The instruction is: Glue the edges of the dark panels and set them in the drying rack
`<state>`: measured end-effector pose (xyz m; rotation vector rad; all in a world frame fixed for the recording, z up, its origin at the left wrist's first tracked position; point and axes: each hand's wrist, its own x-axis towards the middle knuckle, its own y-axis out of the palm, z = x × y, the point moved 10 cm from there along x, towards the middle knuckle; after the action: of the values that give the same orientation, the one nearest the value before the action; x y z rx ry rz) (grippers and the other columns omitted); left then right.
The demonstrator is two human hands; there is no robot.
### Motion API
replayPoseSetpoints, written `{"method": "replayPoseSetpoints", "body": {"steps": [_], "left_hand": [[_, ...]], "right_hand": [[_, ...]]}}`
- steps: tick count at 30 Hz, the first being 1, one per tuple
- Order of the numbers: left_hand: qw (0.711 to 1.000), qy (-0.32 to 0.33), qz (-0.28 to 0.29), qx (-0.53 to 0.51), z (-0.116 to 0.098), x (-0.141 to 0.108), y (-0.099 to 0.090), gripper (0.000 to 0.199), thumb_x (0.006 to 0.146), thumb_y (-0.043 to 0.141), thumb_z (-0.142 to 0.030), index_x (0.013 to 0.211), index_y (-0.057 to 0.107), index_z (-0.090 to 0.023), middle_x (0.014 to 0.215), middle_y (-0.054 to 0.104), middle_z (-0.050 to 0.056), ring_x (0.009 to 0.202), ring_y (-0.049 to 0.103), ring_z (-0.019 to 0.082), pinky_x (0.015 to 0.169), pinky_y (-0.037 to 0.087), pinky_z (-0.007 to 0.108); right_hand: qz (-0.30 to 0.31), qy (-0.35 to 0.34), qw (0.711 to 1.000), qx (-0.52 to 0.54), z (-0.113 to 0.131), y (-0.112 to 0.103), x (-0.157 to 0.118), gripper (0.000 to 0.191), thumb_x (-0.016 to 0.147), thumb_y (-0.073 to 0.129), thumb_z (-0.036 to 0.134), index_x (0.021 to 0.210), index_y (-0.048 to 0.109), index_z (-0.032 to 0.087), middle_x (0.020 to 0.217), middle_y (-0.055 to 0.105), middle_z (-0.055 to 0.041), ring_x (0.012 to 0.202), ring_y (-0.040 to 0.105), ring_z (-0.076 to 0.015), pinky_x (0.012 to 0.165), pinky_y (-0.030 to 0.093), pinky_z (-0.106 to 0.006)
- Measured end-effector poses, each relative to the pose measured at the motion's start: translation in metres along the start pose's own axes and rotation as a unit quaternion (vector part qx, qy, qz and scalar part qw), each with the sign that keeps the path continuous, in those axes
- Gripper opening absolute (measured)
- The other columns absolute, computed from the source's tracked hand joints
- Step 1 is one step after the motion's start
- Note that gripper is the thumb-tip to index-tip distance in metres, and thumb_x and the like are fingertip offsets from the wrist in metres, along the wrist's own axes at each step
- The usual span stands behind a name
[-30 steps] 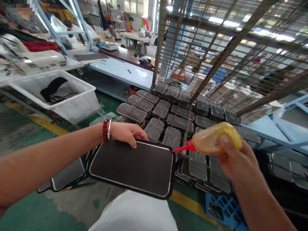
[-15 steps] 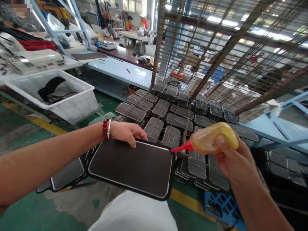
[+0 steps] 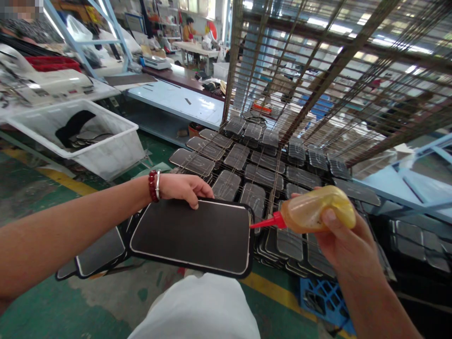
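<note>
A: What are the two hands doing?

B: The left hand (image 3: 181, 188) pinches the top edge of a flat black board (image 3: 190, 235) — the thumb is in front and the other fingers go behind. The right hand (image 3: 349, 240) is wrapped around a squeezy bottle (image 3: 318, 209) of yellow stuff.

A: Where is the board?

B: Up in the air, just above the person's white clothes (image 3: 197, 308). A thin pale line runs around it, close to the edge.

A: And the bottle?

B: It lies on its side in the right hand. Its red tip (image 3: 268, 220) points at the board's right edge — I can't tell if it touches.

A: What else is near?

B: Lots of dark boards (image 3: 226, 186) sit in rows on a wire rack, behind the hands. A white tub (image 3: 116, 157) with black bits in it is on the left. A pale blue desk (image 3: 173, 101) is farther back, and a blue crate (image 3: 325, 301) is low on the right.
</note>
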<state>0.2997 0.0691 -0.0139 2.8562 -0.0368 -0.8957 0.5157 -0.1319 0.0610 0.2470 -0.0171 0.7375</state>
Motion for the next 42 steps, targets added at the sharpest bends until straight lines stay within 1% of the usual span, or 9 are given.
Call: {"method": "replayPoseSetpoints", "body": {"steps": [11, 15, 19, 25, 28, 33, 35, 39, 42], "left_hand": [[0.997, 0.021, -0.012, -0.070, 0.009, 0.004, -0.017, 0.041, 0.056, 0.067, -0.004, 0.095, 0.073, -0.014, 0.086, 0.077, 0.006, 0.077, 0.072, 0.023, 0.072, 0.057, 0.032], [0.994, 0.024, -0.032, -0.104, 0.015, 0.003, -0.026, 0.044, 0.054, 0.067, -0.003, 0.097, 0.072, -0.013, 0.091, 0.077, 0.008, 0.077, 0.072, 0.024, 0.073, 0.058, 0.034], [0.987, 0.037, -0.059, -0.144, 0.019, 0.001, -0.032, 0.043, 0.054, 0.069, -0.003, 0.097, 0.072, -0.013, 0.094, 0.077, 0.010, 0.077, 0.072, 0.024, 0.073, 0.058, 0.035], [0.967, 0.073, -0.093, -0.227, 0.030, 0.004, -0.027, 0.038, 0.056, 0.071, -0.004, 0.094, 0.070, -0.011, 0.093, 0.075, 0.011, 0.081, 0.071, 0.023, 0.075, 0.057, 0.033], [0.954, 0.088, -0.105, -0.267, 0.039, 0.009, -0.023, 0.040, 0.057, 0.071, -0.002, 0.096, 0.069, -0.011, 0.093, 0.075, 0.011, 0.082, 0.071, 0.022, 0.077, 0.057, 0.033], [0.943, 0.101, -0.114, -0.296, 0.048, 0.015, -0.019, 0.039, 0.059, 0.072, -0.001, 0.096, 0.068, -0.010, 0.097, 0.074, 0.014, 0.082, 0.071, 0.023, 0.077, 0.057, 0.034], [0.941, 0.099, -0.116, -0.303, 0.049, 0.015, -0.018, 0.039, 0.059, 0.073, -0.001, 0.096, 0.068, -0.009, 0.097, 0.074, 0.014, 0.082, 0.071, 0.023, 0.077, 0.057, 0.035], [0.938, 0.098, -0.118, -0.312, 0.050, 0.015, -0.017, 0.037, 0.059, 0.073, 0.000, 0.095, 0.068, -0.009, 0.094, 0.074, 0.014, 0.080, 0.072, 0.023, 0.077, 0.057, 0.035], [0.936, 0.101, -0.123, -0.315, 0.051, 0.015, -0.018, 0.037, 0.060, 0.072, 0.000, 0.096, 0.069, -0.009, 0.093, 0.075, 0.015, 0.078, 0.072, 0.023, 0.075, 0.058, 0.034]], "right_hand": [[0.010, 0.011, 1.000, -0.005, -0.009, -0.010, -0.019, 0.053, 0.073, 0.080, 0.041, 0.119, 0.062, 0.022, 0.107, 0.069, -0.0157, 0.096, 0.068, -0.0350, 0.077, 0.059, -0.050], [0.004, 0.014, 1.000, 0.006, -0.011, -0.013, -0.026, 0.051, 0.076, 0.077, 0.039, 0.121, 0.061, 0.022, 0.106, 0.069, -0.0150, 0.096, 0.068, -0.0334, 0.076, 0.060, -0.046], [-0.031, 0.015, 0.999, 0.021, -0.013, -0.020, -0.030, 0.053, 0.076, 0.078, 0.038, 0.123, 0.060, 0.023, 0.107, 0.069, -0.0144, 0.096, 0.068, -0.0305, 0.080, 0.059, -0.042], [-0.119, -0.027, 0.991, 0.058, -0.017, -0.031, -0.028, 0.041, 0.076, 0.079, 0.040, 0.109, 0.065, 0.022, 0.107, 0.070, -0.0090, 0.101, 0.067, -0.0279, 0.087, 0.057, -0.041], [-0.150, -0.056, 0.984, 0.080, -0.022, -0.036, -0.024, 0.039, 0.075, 0.080, 0.037, 0.107, 0.065, 0.021, 0.105, 0.069, -0.0061, 0.099, 0.067, -0.0258, 0.084, 0.058, -0.039], [-0.222, -0.084, 0.968, 0.084, -0.032, -0.054, -0.025, 0.040, 0.070, 0.084, 0.033, 0.102, 0.066, 0.019, 0.097, 0.066, -0.0015, 0.087, 0.065, -0.0165, 0.074, 0.058, -0.028], [-0.231, -0.075, 0.967, 0.080, -0.037, -0.056, -0.027, 0.041, 0.070, 0.085, 0.034, 0.104, 0.066, 0.019, 0.097, 0.065, -0.0016, 0.086, 0.064, -0.0154, 0.072, 0.058, -0.027], [-0.212, -0.056, 0.973, 0.072, -0.046, -0.050, -0.032, 0.041, 0.071, 0.084, 0.035, 0.104, 0.065, 0.018, 0.097, 0.064, -0.0027, 0.084, 0.063, -0.0159, 0.068, 0.058, -0.026], [-0.210, -0.039, 0.974, 0.073, -0.054, -0.045, -0.038, 0.041, 0.072, 0.083, 0.037, 0.103, 0.065, 0.017, 0.097, 0.064, -0.0031, 0.085, 0.063, -0.0156, 0.070, 0.058, -0.025]]}}
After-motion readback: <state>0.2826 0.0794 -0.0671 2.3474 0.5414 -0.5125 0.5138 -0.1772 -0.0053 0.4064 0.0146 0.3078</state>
